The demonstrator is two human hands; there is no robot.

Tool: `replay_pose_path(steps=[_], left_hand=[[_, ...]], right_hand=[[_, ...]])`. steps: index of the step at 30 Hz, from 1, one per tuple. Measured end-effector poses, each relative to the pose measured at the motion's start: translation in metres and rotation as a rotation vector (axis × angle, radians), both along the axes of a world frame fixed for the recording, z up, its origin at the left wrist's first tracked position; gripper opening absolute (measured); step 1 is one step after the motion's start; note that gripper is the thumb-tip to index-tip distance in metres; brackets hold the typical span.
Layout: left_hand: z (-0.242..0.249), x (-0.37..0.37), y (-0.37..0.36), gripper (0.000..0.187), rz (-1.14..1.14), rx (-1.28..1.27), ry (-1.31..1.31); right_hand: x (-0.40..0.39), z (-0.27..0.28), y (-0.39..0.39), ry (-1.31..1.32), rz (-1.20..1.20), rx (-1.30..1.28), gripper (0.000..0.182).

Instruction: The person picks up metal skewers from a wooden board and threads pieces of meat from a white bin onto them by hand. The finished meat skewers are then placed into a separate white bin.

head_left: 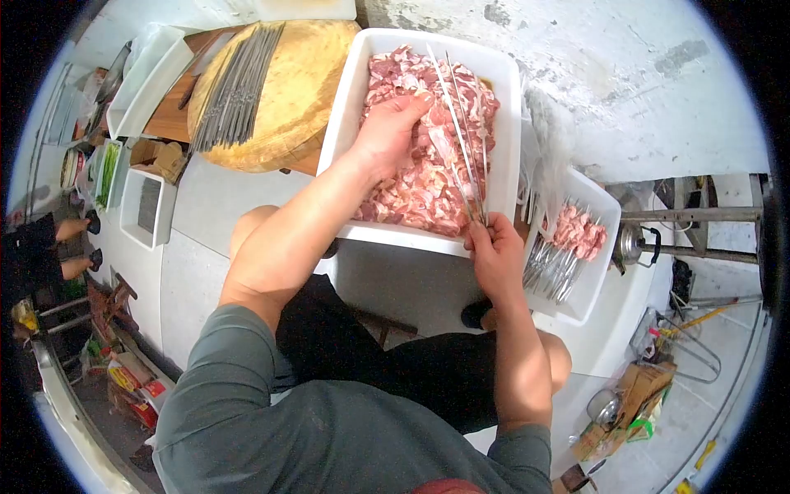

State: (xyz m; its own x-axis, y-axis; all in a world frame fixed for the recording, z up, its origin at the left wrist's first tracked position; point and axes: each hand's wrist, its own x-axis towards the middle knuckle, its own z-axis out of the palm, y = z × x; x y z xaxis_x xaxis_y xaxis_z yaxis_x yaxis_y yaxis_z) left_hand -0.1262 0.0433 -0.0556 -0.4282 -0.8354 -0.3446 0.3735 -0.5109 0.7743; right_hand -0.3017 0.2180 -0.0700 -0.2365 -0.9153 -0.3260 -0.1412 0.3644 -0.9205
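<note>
A white plastic tub [335, 136] holds a heap of raw cut meat [411, 193]. Over the heap's left side is my left hand [393, 136], closed with thumb and fingers together against the meat; what lies between the fingertips is hidden. At the tub's near right corner my right hand [496, 251] is closed around the lower ends of a few thin metal skewers [458, 123]. Their long shafts fan upward across the meat. To the right, a white tray [588, 309] contains skewers threaded with meat [578, 233], their bare metal ends toward me.
Many bare metal skewers [239, 86] lie on a round wooden chopping block [321, 78] at left. Further left stands a white bin [160, 230]. A kettle [629, 245] sits beside a metal frame at right. Another person's legs [74, 247] show at far left.
</note>
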Motion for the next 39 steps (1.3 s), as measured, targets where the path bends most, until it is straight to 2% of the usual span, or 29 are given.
replay_pose_path(steps=[1, 4, 10, 18, 24, 28, 32, 39], left_hand=[[0.001, -0.001, 0.003, 0.022, 0.001, 0.026, -0.056], [0.005, -0.009, 0.008, 0.018, 0.094, 0.059, 0.047], [-0.002, -0.004, 0.004, 0.01, -0.047, -0.011, 0.068], [0.003, -0.008, 0.008, 0.013, -0.045, -0.035, 0.038], [-0.005, -0.008, 0.006, 0.016, -0.068, -0.064, 0.014], [-0.007, -0.007, 0.003, 0.019, -0.062, -0.038, 0.217], [-0.007, -0.006, 0.005, 0.021, 0.03, 0.089, 0.143], [-0.009, -0.008, 0.006, 0.019, -0.022, 0.08, 0.175]], right_hand=[[-0.001, -0.001, -0.001, 0.005, 0.001, 0.012, 0.015], [-0.002, -0.003, -0.003, -0.014, -0.002, 0.029, 0.015], [-0.003, -0.003, -0.004, -0.156, -0.014, -0.007, 0.016], [-0.001, -0.005, -0.006, -0.143, -0.026, -0.007, 0.016], [-0.001, -0.001, -0.008, -0.236, -0.045, 0.027, 0.015], [-0.003, -0.003, -0.008, -0.132, -0.084, -0.052, 0.016], [-0.012, -0.012, -0.006, -0.034, -0.075, -0.139, 0.018], [-0.009, -0.005, -0.005, 0.001, -0.093, -0.195, 0.014]])
